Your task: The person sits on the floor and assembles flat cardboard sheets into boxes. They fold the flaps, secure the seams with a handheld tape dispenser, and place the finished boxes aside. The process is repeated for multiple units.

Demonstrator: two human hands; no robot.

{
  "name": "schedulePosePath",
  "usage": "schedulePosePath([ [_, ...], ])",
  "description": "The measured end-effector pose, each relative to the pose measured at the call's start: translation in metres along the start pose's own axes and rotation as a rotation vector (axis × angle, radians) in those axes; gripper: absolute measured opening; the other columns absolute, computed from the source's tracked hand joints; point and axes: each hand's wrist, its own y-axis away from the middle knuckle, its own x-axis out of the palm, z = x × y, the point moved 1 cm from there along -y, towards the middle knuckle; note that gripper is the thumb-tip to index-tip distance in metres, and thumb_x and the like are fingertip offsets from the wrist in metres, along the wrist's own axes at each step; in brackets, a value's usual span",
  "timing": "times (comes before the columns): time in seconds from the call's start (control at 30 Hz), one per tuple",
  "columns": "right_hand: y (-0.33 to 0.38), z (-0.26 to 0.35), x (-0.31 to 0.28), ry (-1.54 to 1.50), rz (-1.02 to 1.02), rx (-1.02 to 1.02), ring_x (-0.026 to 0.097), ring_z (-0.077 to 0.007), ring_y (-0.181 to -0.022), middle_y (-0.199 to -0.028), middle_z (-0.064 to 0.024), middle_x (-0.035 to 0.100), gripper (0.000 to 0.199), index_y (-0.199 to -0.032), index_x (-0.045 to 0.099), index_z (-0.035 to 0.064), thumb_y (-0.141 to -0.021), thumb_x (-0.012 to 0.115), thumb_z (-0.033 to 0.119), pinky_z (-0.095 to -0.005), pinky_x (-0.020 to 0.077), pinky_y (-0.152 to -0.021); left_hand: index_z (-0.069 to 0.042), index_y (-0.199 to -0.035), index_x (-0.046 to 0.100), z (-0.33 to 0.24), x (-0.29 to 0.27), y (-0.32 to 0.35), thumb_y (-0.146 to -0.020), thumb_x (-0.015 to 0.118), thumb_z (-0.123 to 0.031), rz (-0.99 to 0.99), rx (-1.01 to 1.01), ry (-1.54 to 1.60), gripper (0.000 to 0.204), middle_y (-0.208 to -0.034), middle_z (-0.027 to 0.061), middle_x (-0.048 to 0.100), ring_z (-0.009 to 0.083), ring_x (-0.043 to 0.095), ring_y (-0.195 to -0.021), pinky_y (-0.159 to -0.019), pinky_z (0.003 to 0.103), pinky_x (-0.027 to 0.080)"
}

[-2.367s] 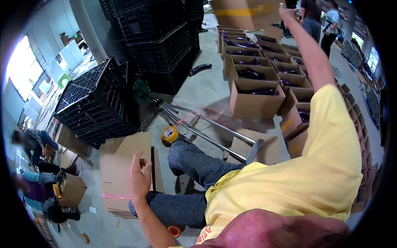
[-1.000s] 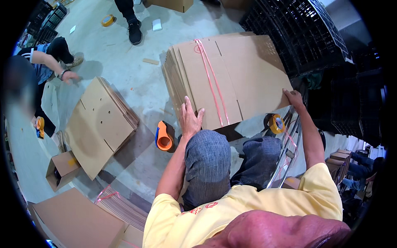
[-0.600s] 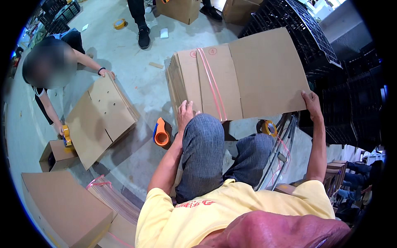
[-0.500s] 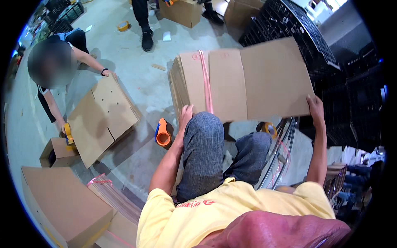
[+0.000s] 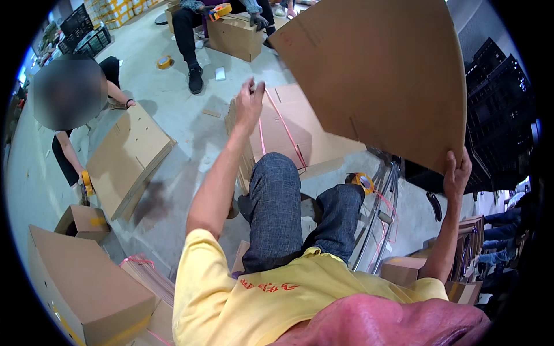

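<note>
My right hand (image 5: 457, 170) grips the lower right corner of a large flattened cardboard box (image 5: 386, 75), raised and tilted over the right side of a stack. Below it lies that stack of flattened boxes (image 5: 314, 135), just beyond my knees. A loose pink strap (image 5: 287, 124) crosses the stack in two strands. My left hand (image 5: 250, 106) is lifted above the stack's left side, fingers curled at the strap's upper end. The raised sheet hides part of the stack.
At left a co-worker holds a tape dispenser (image 5: 86, 183) by flat cardboard (image 5: 130, 155). Another person tapes a box (image 5: 235, 37) ahead. An open carton (image 5: 86, 282) stands near left, black crates (image 5: 502, 109) at right. A tape roll (image 5: 363, 183) lies beside a metal frame (image 5: 381, 216).
The right-hand cardboard has come up off the stack and tilted. My left hand has moved from the stack's near edge up and forward to the strap, which now hangs looser.
</note>
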Motion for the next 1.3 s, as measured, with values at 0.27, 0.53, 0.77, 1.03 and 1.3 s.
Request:
schedulePosePath([
  [0.27, 0.071, -0.003, 0.051, -0.197, 0.025, -0.156, 0.066, -0.0199, -0.087, -0.095, -0.0112, 0.068, 0.033, -0.111, 0.067, -0.0054, -0.103, 0.063, 0.027, -0.0333, 0.0518, -0.081, -0.001, -0.136, 0.061, -0.006, -0.107, -0.083, -0.103, 0.055, -0.065, -0.117, -0.389, 0.988, 0.073, -0.133, 0.0147, 0.067, 0.0272, 0.061, -0.127, -0.113, 0.041, 0.045],
  [0.53, 0.1, -0.088, 0.189, -0.294, 0.241, 0.273, 0.066, -0.0252, -0.107, -0.116, -0.0148, 0.07, 0.025, -0.124, 0.064, -0.0027, -0.102, 0.068, 0.01, -0.0346, 0.0507, -0.095, -0.004, -0.095, 0.069, -0.083, -0.115, -0.047, -0.104, 0.063, -0.039, -0.511, 0.095, 0.456, 0.036, -0.094, 0.0033, 0.064, 0.0143, 0.058, -0.091, -0.086, 0.034, 0.048],
  [0.77, 0.041, -0.049, 0.184, -0.999, 0.203, 0.567, 0.052, -0.0197, -0.136, -0.145, -0.0047, 0.059, 0.07, -0.146, 0.054, 0.0085, -0.111, 0.029, 0.065, -0.0409, 0.0335, -0.119, 0.003, -0.093, 0.067, -0.073, -0.099, -0.014, -0.103, 0.067, -0.039, -0.586, 0.187, 0.077, 0.043, -0.086, 0.0076, 0.065, 0.0177, 0.056, -0.081, -0.078, 0.036, 0.048],
  [1.03, -0.065, 0.017, 0.105, -0.545, 0.937, 0.214, 0.062, -0.0106, -0.101, -0.106, -0.0022, 0.072, 0.043, -0.118, 0.076, 0.0036, -0.108, 0.061, 0.042, -0.0282, 0.0493, -0.095, 0.002, -0.108, 0.066, -0.069, -0.088, -0.031, -0.104, 0.068, -0.04, -0.557, 0.152, 0.235, 0.042, -0.095, 0.006, 0.064, 0.0177, 0.058, -0.091, -0.086, 0.033, 0.048],
  [1.3, -0.061, -0.019, 0.14, -0.953, 1.14, 0.374, 0.068, -0.0135, -0.106, -0.119, -0.0081, 0.075, 0.045, -0.133, 0.07, -0.0013, -0.105, 0.067, 0.033, -0.0295, 0.0546, -0.097, 0.004, -0.16, 0.026, -0.075, -0.082, -0.005, -0.098, 0.078, -0.03, -0.312, 0.26, 0.343, 0.087, -0.13, 0.0104, 0.054, 0.0174, 0.053, -0.113, -0.103, 0.032, 0.044],
])
